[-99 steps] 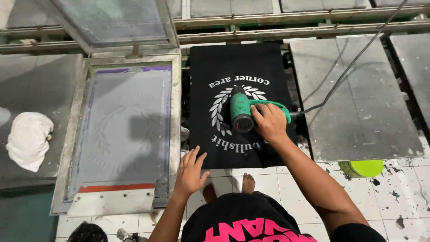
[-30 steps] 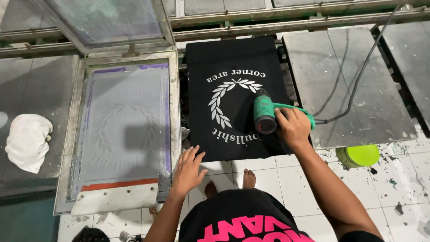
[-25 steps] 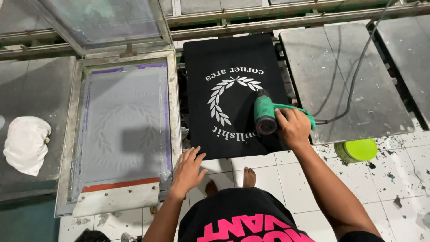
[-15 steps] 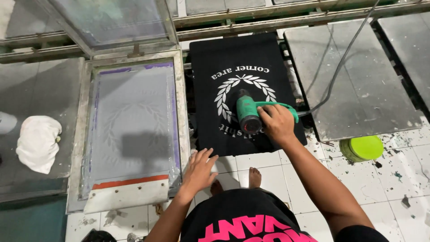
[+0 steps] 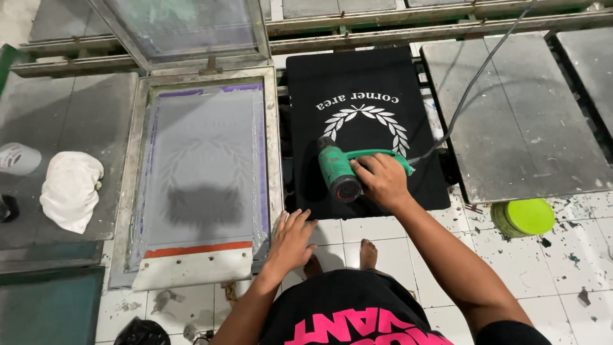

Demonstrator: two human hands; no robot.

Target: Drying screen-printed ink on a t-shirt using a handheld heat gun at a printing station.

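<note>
My right hand (image 5: pixel 380 182) grips a green heat gun (image 5: pixel 340 174), whose nozzle hangs over the lower left part of a black T-shirt (image 5: pixel 361 76). The shirt lies flat on a printing pallet and carries a white wreath print with white lettering. A black cable (image 5: pixel 476 76) runs from the gun up to the right. My left hand (image 5: pixel 290 239) rests with spread fingers on the near edge of the bench, between the shirt's pallet and the printing screen frame (image 5: pixel 204 172) to the left.
A white rag (image 5: pixel 70 188) and a white container (image 5: pixel 18 158) lie on the grey pallet at the left. A bare grey pallet (image 5: pixel 517 121) sits right of the shirt. A green lidded tub (image 5: pixel 523 217) stands on the paint-spattered tile floor. A raised screen (image 5: pixel 185 29) tilts up at the back.
The heat gun has moved left across the shirt, from the print's right side to its lower left. My left hand has stayed on the bench edge.
</note>
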